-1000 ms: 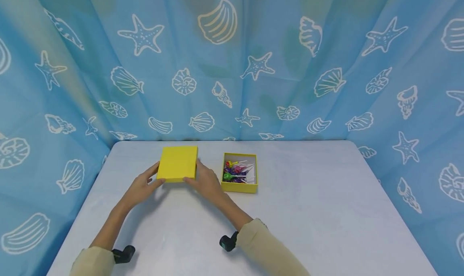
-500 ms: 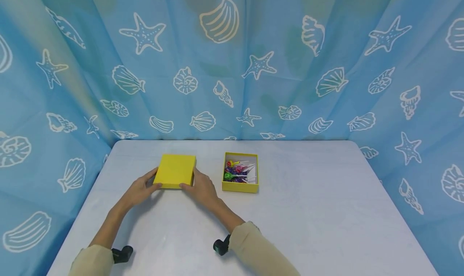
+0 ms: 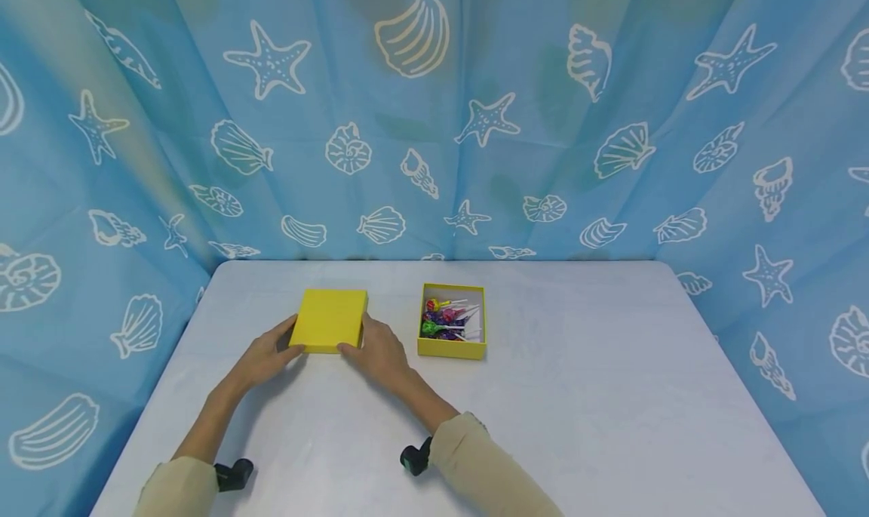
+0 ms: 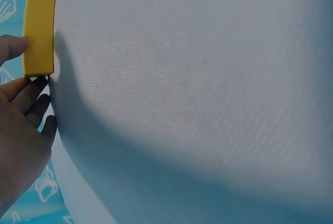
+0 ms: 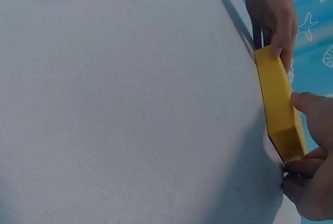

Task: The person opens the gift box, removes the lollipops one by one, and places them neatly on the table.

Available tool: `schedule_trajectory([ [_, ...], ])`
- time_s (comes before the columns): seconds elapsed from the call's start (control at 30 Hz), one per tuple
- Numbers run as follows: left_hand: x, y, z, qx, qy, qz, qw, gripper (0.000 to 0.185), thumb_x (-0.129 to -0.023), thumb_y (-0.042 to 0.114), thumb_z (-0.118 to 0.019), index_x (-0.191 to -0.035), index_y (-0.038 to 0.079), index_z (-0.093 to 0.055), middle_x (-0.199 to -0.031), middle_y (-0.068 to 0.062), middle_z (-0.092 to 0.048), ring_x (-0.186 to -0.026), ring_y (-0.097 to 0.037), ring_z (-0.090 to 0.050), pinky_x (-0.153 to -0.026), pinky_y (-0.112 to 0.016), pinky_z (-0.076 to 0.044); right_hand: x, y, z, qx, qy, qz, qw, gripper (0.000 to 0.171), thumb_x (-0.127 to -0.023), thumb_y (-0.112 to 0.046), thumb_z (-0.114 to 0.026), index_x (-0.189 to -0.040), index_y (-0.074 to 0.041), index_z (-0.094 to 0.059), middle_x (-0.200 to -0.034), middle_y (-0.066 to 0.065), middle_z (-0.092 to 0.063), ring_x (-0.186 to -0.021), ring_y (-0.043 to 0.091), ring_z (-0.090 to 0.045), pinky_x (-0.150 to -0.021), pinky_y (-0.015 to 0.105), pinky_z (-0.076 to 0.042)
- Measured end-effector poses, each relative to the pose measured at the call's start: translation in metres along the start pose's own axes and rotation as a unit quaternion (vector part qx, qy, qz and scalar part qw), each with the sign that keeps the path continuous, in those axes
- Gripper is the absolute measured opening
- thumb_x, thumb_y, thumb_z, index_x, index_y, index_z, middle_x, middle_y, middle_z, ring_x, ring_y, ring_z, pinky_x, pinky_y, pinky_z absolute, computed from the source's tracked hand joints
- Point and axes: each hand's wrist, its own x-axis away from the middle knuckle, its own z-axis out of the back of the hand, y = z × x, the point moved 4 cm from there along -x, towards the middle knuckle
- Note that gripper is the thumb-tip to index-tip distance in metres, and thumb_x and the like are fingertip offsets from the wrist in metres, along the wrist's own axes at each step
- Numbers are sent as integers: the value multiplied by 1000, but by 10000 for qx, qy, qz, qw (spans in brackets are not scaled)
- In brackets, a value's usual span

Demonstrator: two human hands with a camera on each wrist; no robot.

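A yellow square box lid (image 3: 330, 319) lies flat, top side up, on the left part of the table. My left hand (image 3: 261, 358) grips its left side, thumb at the front edge; in the left wrist view, fingers of that hand (image 4: 46, 81) reach the lid's end near the tabletop. On the opposite side my right hand (image 3: 382, 355) holds the lid, its thumb at the front too. The right wrist view shows both hands around the lid (image 5: 278, 96). Right of it stands an open yellow box (image 3: 451, 348) with several wrapped lollipops (image 3: 444, 323) inside.
A white cloth covers the table (image 3: 577, 396). Behind it and at both sides hangs a blue curtain (image 3: 434, 124) with white shell and starfish prints. The open box stands a short way from my right hand.
Both hands have lowered the lid from above the table onto its surface, slightly toward me. In the last half second the lid and hands have barely moved.
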Motion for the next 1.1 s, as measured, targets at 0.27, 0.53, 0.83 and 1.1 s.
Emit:
schedule_trajectory([
  [0.27, 2, 10, 2, -30, 155, -108, 9998, 78, -99, 32, -54, -157, -6, -16, -159, -30, -17, -146, -48, -14, -114, -62, -15, 5, 0, 16, -637, 93, -79, 9979, 69, -98, -35, -65, -152, 0, -39, -151, 11, -47, -139, 25, -42, -111, 39, -37],
  [0.53, 12, 36, 9, 20, 714, -1097, 9914, 68, -101, 21, -56, -154, -8, -24, -156, -34, -21, -143, -51, -18, -114, -63, -16, 11, 5, 39, -768, 472, 414, 9951, 52, -103, -28, -57, -147, -4, -47, -149, 9, -49, -139, 21, -42, -112, 36, -34],
  [0.83, 18, 87, -1, 139, 791, -1838, 9797, 60, -103, 15, -53, -153, -6, -29, -155, -29, -30, -143, -46, -26, -113, -61, -22, 25, 6, 74, -954, 1071, 1241, 9819, 40, -102, -19, -58, -139, -3, -57, -145, 14, -52, -137, 23, -45, -112, 38, -34],
  [1.1, 13, 112, -23, 94, 730, -2387, 9683, 55, -103, 14, -54, -150, -8, -35, -152, -26, -38, -141, -41, -34, -113, -56, -28, 31, 28, 98, -778, 1268, 1258, 9808, 35, -100, -16, -61, -133, -5, -63, -141, 14, -56, -135, 25, -48, -110, 40, -38],
])
